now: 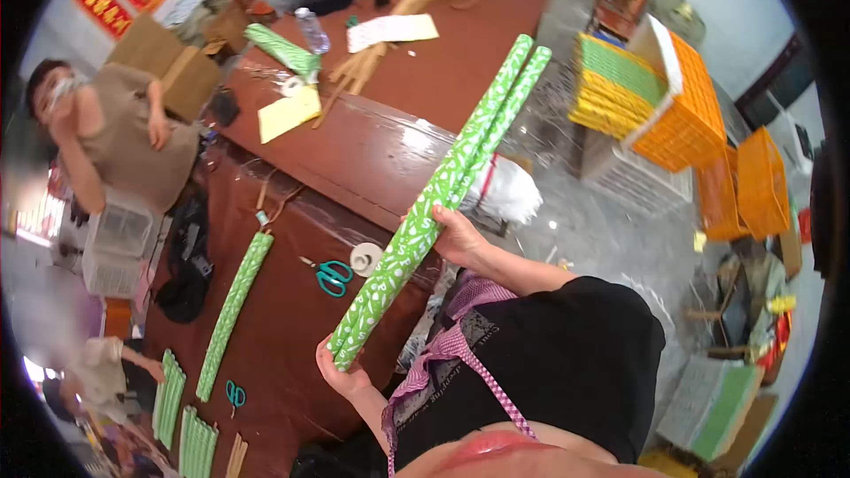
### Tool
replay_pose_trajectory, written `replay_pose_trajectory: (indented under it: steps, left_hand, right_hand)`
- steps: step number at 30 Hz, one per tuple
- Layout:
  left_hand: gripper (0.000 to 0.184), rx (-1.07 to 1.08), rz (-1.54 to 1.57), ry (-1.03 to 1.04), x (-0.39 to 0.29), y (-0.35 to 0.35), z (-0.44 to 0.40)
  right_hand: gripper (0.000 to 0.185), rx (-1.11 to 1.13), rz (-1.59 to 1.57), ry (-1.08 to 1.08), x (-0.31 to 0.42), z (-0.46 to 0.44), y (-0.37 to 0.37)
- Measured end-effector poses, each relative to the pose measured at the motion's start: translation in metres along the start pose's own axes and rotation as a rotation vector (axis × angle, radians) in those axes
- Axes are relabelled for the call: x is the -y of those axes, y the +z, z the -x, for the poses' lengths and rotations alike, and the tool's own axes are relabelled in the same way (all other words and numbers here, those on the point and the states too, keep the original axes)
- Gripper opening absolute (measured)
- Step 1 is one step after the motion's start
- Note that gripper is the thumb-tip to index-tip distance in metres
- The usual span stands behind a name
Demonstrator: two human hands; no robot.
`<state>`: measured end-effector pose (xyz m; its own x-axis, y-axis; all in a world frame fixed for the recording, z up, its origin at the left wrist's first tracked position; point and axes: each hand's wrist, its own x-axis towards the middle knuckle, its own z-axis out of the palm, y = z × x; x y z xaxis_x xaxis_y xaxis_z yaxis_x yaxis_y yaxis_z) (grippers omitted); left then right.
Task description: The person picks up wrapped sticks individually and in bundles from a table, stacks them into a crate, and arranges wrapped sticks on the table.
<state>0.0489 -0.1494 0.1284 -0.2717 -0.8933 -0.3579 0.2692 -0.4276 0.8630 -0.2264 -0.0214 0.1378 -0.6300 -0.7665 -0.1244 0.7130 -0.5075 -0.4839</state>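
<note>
Two long green rolls with white lettering [443,184] lie side by side, held up at a slant above the brown tables. My right hand [456,235] grips them near the middle, its fingers partly hidden behind. My left hand [343,372] is closed around their lower end. Below them on the table lie a roll of white tape [365,258] and teal-handled scissors [333,277]. Another green patterned roll [234,317] rests farther left.
More green rolls [197,444] and small scissors [235,394] lie at the lower left, near a seated person [102,376]. Another person [133,128] is at the left. A water bottle [312,31] and papers [392,33] are on the far table. Orange crates [677,119] stand right.
</note>
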Motion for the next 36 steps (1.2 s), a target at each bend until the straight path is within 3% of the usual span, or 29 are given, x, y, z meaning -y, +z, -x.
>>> replay_pose_trajectory:
  steps: [9, 12, 17, 19, 27, 36]
  left_hand:
    - [0.029, 0.187, -0.163, -0.105, 0.03, 0.042, -0.011]
    - [0.029, 0.29, -0.233, -0.153, 0.05, 0.074, -0.004]
    - [0.024, 0.491, -0.288, -0.222, 0.101, 0.149, 0.048]
    - [0.023, 0.433, -0.35, -0.242, 0.115, 0.186, 0.092]
    - [0.021, 0.437, -0.4, -0.238, 0.173, 0.263, 0.187]
    - [0.023, 0.332, -0.378, -0.058, 0.151, 0.326, 0.191]
  right_hand:
    - [0.052, -0.262, -0.155, -0.093, 0.027, 0.045, -0.068]
    - [0.044, -0.339, -0.224, -0.174, 0.058, 0.082, -0.099]
    - [0.041, -0.433, -0.331, -0.221, 0.125, 0.161, -0.167]
    - [0.035, -0.565, -0.382, -0.246, 0.15, 0.188, -0.199]
    - [0.042, -0.547, -0.412, -0.232, 0.255, 0.255, -0.266]
    - [0.035, -0.32, -0.536, -0.096, 0.301, 0.178, -0.285]
